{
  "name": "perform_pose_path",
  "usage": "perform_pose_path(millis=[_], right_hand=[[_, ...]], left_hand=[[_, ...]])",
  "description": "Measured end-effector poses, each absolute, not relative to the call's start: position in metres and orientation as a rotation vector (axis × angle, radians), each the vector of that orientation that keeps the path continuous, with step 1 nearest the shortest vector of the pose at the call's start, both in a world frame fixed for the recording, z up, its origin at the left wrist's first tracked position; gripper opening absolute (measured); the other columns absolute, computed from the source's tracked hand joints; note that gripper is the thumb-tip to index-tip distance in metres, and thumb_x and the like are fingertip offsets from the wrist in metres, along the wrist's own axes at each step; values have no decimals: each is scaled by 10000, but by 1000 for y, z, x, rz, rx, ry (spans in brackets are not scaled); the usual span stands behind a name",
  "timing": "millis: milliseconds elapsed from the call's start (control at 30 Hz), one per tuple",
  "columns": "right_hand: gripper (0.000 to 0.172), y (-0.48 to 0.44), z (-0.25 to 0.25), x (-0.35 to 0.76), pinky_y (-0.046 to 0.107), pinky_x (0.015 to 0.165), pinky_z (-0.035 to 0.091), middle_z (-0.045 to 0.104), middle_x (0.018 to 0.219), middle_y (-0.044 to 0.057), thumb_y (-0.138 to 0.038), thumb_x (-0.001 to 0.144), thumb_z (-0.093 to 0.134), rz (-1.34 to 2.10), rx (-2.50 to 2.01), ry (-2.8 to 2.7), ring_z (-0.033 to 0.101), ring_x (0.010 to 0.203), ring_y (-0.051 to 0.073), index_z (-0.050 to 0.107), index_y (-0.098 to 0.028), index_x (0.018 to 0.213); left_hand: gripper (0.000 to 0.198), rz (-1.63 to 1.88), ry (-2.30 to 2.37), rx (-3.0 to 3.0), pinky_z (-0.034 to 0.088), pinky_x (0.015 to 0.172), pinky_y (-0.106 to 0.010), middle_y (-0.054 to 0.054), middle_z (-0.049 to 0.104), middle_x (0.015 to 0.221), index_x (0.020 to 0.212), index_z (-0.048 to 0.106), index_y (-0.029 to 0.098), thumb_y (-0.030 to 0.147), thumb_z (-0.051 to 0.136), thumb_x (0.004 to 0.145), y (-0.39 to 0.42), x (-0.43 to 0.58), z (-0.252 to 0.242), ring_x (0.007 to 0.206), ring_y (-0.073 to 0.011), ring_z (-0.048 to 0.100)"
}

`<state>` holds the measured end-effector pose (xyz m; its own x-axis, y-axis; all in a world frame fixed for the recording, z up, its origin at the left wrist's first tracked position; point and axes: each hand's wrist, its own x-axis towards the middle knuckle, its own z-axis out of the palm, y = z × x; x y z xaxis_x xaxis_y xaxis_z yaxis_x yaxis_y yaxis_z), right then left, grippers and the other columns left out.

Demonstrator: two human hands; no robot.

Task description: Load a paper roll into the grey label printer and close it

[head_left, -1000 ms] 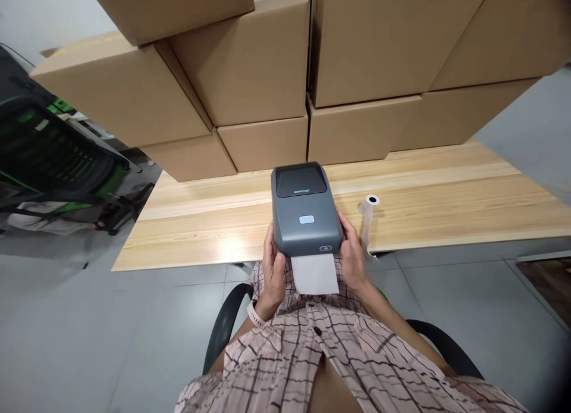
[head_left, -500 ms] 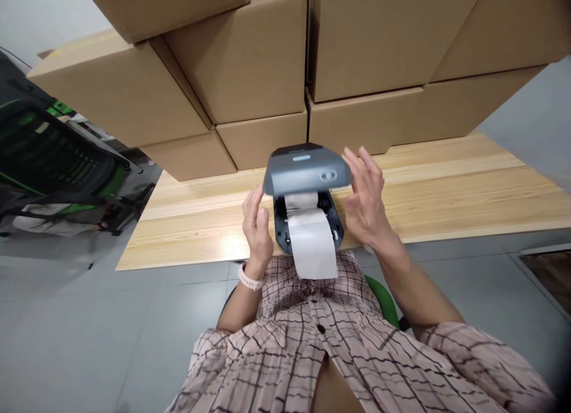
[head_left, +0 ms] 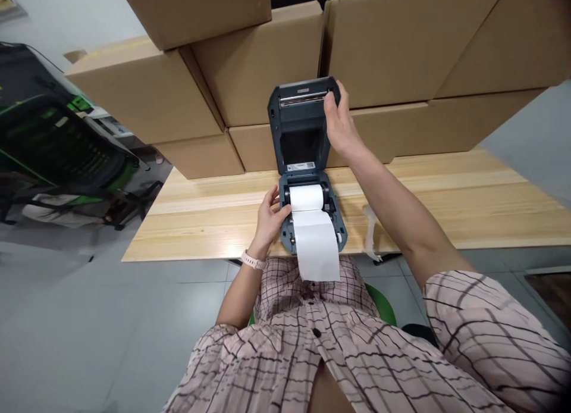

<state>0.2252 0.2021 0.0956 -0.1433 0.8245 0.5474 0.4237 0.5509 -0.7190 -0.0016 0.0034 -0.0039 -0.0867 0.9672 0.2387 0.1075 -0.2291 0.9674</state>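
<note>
The right hand was clamped on the upper right corner of the lid, with its thumb on the inner face and the other fingers partly hidden behind. The left hand was bent at the left side of the base, and its thumb reached over the rim, near the left end of the paper roll; whether it pressed firmly, I cannot tell. A pale wristband was on the left wrist. The printer, to which the lid and the base belonged, was at the front edge of the worktop, in the middle before the person. What had just changed was the lid: one second earlier it was closed, half a second earlier partly raised, and now it stood up, tilted back, with its inside toward the person. Because of this, the paper roll was exposed in the base and could be reached from above, as I judge. The white paper ran forward from it and hung over the front of the base. To the right, a loose white strip hung over the worktop edge, near the right forearm. Behind the lid were stacked cardboard boxes, and farther left a dark chair.
</note>
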Motion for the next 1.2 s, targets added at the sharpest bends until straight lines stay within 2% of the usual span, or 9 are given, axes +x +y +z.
perform_pose_path(millis=[167,267,333,400,500,700,833,1067,1200], right_hand=[[863,198,98,223,583,1350,261,229,1810,74,-797,1046,264,394,-1012,-1738,256,1682,303,54,-318,1732],[814,146,103,222,548,1353,296,266,1800,39,-750,1044,371,166,-1011,-1638,252,1675,297,186,-328,1715],[617,108,103,222,535,1287,389,511,1649,67,-650,1077,367,88,-1021,-1626,444,1554,301,460,-321,1590],[476,81,101,222,516,1139,507,724,1332,115,-546,1073,406,149,-1014,-1814,653,1290,307,692,-250,1312],[362,71,98,222,463,973,558,786,1145,123,-453,989,544,363,-991,-2300,734,1092,307,748,-187,1127],[716,92,96,209,475,954,556,770,1328,156,-635,861,737,538,-1139,-2934,738,1168,377,638,-221,1438],[920,95,87,193,558,1032,543,739,1384,204,-607,781,830,462,-1201,-2997,714,1238,437,549,-193,1554],[964,97,118,230,391,947,630,735,1420,85,-527,683,893,949,-692,-2764,747,1171,303,565,-261,1549],[1153,78,143,291,426,949,613,741,1392,89,-558,574,968,1220,-637,-2397,744,1162,314,519,-284,1600]], left_hand=[[792,1412,1262,1329,578,1083,-503,-202,646,1520,1495,576,213,443,872,798,3,1,-5,1326,-325,664],[771,1430,1248,1326,577,1092,-509,-200,633,1538,1488,577,221,422,861,800,3,4,-5,1350,-331,654],[768,1425,1247,1311,589,1073,-502,-202,628,1546,1493,568,216,375,845,795,3,5,-3,1361,-335,649],[768,1399,1258,1308,616,1016,-471,-194,642,1536,1503,561,215,291,811,780,3,4,1,1328,-327,670],[834,1327,1313,1372,634,903,-425,-157,700,1474,1543,537,254,170,747,739,4,4,9,1185,-302,737],[922,1280,1466,1586,572,964,-459,-127,784,1331,1622,463,262,105,646,733,4,6,18,1116,-307,756],[964,1225,1561,1657,554,940,-468,-91,827,1146,1653,426,239,102,627,720,5,5,16,921,-282,758],[992,1287,1495,1538,548,1049,-518,-114,759,1401,1670,381,286,111,649,730,4,7,11,1116,-315,762],[944,1327,1410,1491,569,1070,-502,-77,747,1433,1646,407,315,99,632,755,2,10,11,1186,-293,760]])
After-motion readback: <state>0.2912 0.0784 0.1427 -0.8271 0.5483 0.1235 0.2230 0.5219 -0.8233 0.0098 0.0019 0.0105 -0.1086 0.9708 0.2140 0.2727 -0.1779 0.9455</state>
